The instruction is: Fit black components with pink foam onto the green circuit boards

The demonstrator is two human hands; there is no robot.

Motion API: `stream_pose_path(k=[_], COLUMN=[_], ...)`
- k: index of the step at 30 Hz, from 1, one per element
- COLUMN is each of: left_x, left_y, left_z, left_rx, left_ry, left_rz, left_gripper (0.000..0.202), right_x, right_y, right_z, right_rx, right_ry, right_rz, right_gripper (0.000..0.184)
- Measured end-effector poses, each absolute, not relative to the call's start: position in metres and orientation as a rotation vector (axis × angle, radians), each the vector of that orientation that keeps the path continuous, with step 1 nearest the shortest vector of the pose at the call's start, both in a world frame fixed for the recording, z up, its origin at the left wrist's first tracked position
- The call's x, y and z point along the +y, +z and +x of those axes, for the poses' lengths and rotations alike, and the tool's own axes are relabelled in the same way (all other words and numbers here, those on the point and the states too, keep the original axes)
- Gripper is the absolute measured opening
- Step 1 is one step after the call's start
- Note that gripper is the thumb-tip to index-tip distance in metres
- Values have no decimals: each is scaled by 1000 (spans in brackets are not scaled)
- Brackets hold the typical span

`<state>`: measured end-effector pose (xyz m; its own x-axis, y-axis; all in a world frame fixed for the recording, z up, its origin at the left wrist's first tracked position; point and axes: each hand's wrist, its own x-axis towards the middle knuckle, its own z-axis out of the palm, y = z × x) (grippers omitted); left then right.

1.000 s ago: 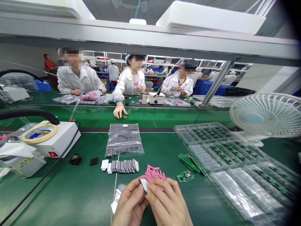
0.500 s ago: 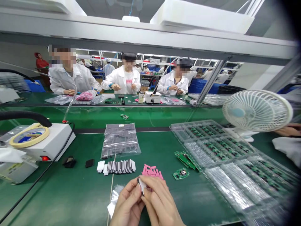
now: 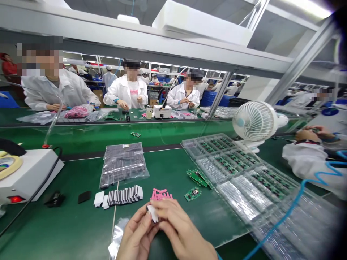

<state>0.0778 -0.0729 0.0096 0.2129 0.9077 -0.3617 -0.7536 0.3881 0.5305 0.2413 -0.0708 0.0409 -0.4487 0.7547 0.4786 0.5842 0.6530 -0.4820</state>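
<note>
Both hands meet low in the middle of the view around a small black piece with a white face [image 3: 153, 213], perhaps a foam pad. My left hand [image 3: 137, 231] pinches it from the left between thumb and fingers. Closed on its right side is my right hand [image 3: 183, 227], whose fingertips partly cover it. Just behind the fingers lies a heap of pink strips [image 3: 162, 194]. To the left, a row of similar white-and-black pads [image 3: 124, 195] leans in a line. A crumpled clear bag [image 3: 118, 236] lies beside my left hand.
Clear trays of green circuit boards [image 3: 225, 169] fill the right, with loose boards [image 3: 193, 194] beside them. A white fan [image 3: 255, 121], a blue coiled cord [image 3: 290, 209] and a co-worker's sleeve [image 3: 300, 162] are farther right. At left stands a white box [image 3: 35, 173]; a bag of dark strips [image 3: 123, 162] lies behind the pads.
The view has swung to the right, so the table's things appear farther left, and more of the co-worker and the blue cord shows. Both hands stay on the small white-faced piece.
</note>
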Motion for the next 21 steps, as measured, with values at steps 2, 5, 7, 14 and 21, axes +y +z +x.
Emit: stream_pose_path(k=[2,5,7,14,21], left_x=[-72,-72,-71,-71,-74], left_y=[12,16,16,17,15], left_z=[78,78,77,79,79], left_rx=[719,771,767,649,585], left_ry=[1191,1199,1182,1157,1093], left_rz=[215,159,145,111,42], left_gripper=[40,45,48,46,24], right_x=[-61,-49,-47,-48,-51], right_y=[36,18,5,15,42], right_z=[267,305,322,334,323], right_rx=[-2152,-2097,-2117,-2182,-1692], right_ry=[213,-207,-447,-669,-44], right_rz=[-1203,-1546,-1624,-1501,-1470], right_gripper=[27,32,41,44,33])
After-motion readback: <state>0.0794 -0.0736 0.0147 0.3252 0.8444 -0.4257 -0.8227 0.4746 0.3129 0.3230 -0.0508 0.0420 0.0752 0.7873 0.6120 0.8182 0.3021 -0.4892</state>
